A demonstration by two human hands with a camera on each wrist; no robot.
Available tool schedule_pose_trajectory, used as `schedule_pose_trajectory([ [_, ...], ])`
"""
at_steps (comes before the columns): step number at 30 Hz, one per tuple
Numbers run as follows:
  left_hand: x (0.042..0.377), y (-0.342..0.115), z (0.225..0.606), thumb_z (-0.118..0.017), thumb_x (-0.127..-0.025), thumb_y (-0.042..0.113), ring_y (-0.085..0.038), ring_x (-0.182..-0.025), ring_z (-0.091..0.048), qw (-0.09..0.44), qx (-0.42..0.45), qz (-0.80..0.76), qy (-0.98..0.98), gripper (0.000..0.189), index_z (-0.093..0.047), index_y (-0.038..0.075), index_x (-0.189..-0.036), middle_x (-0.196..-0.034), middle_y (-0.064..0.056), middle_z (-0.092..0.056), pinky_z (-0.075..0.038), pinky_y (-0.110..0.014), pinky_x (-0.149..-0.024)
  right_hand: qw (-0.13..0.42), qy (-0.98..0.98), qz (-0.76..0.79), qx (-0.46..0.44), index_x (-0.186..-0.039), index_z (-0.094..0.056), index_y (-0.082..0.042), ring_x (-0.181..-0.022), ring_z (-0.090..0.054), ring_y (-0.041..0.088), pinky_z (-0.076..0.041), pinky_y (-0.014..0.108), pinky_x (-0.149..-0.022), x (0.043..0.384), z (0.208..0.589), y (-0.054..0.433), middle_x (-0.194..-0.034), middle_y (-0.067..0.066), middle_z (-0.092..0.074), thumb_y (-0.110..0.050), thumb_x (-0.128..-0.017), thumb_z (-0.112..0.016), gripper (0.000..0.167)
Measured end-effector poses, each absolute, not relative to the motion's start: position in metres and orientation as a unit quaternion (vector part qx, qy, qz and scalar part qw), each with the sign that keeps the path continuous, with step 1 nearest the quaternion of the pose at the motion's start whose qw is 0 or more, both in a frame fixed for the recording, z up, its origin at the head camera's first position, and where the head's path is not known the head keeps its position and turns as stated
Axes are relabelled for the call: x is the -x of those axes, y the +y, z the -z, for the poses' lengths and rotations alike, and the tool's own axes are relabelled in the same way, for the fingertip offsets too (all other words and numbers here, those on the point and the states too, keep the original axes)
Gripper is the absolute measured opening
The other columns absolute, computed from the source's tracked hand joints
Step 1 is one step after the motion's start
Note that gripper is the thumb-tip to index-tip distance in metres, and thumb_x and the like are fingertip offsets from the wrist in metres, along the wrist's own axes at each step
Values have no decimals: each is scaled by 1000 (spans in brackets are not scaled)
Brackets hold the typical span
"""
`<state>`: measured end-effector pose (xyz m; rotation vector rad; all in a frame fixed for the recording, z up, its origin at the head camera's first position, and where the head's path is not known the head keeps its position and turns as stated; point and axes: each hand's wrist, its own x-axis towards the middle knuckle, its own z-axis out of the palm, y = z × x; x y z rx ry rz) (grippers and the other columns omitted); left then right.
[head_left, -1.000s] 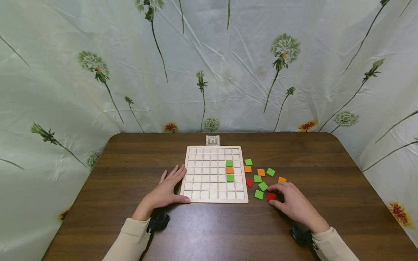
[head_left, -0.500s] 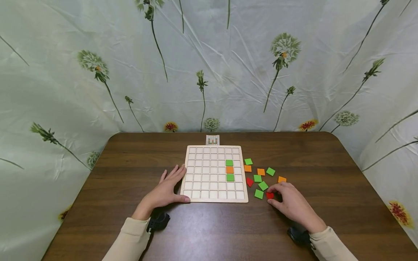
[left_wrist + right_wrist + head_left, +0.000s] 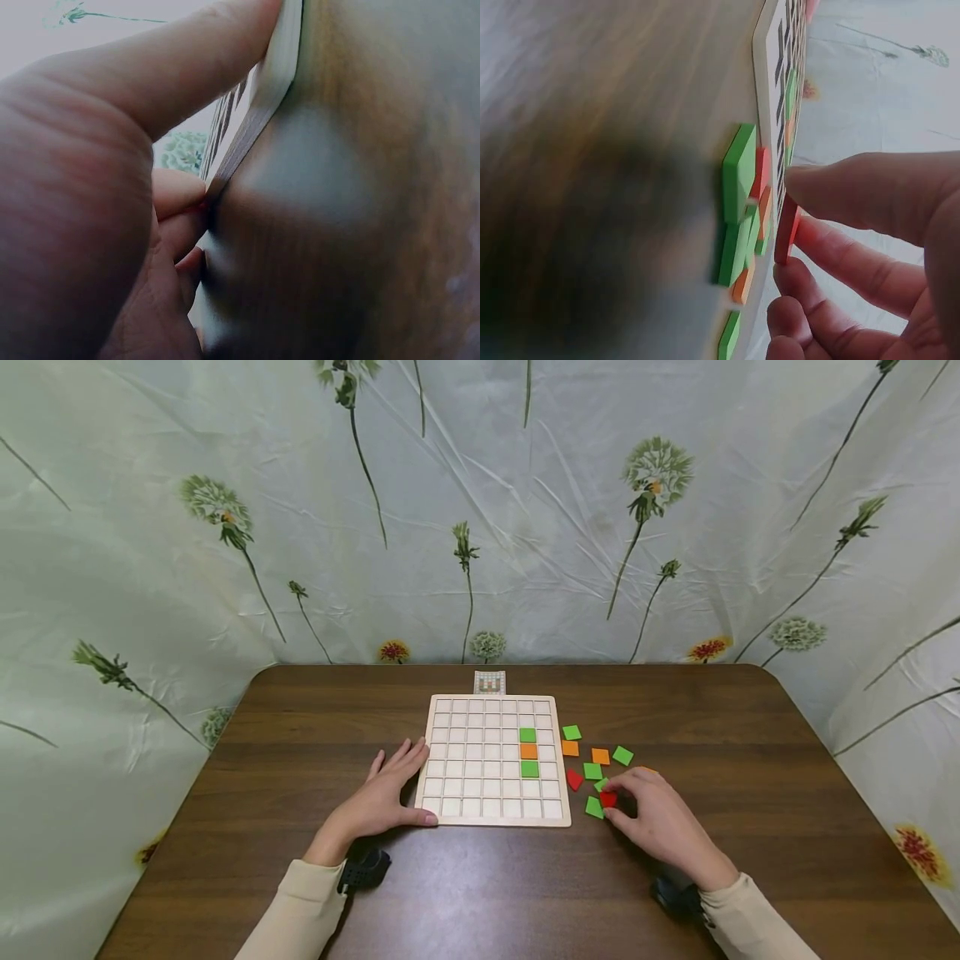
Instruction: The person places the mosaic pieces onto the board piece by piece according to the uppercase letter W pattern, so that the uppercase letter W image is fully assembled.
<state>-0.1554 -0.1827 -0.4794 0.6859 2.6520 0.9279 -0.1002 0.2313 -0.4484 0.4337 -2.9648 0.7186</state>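
My right hand [image 3: 662, 817] pinches a red square tile [image 3: 608, 799] between thumb and fingertips, just above the loose tiles. In the right wrist view the red tile [image 3: 785, 231] is edge-on and lifted off the table. My left hand [image 3: 384, 795] rests against the left edge of a pale wooden grid board [image 3: 472, 789]; its thumb lies at the near left corner. In the left wrist view the thumb [image 3: 202, 64] touches the board's edge [image 3: 259, 112]. Within the grid, a green tile [image 3: 528, 735], an orange tile [image 3: 528, 751] and another green tile [image 3: 529, 769] form one column.
Right of the board lie several loose tiles, among them a red one [image 3: 574, 780], an orange one [image 3: 600, 757] and a green one [image 3: 622, 756]. My right hand partly covers some. A small pattern card [image 3: 490, 682] lies behind the board on the brown table [image 3: 337, 710].
The right hand has lifted the red tile off the table and moved slightly left with it, over the nearby green tiles. The left hand and the board have stayed in place.
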Motion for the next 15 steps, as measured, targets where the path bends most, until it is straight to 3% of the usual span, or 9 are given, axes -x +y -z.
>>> schedule_pose_trajectory([
  [15, 156, -183, 482, -82, -79, 52, -31, -154, -4, 123, -233, -318, 911, 111, -22, 4, -160, -167, -10, -15, 7, -60, -118, 22, -961, -244, -130, -102, -75, -10, -91, -56, 22, -52, 39, -77, 108, 444, 202, -103, 4, -66, -14, -81, -84, 23],
])
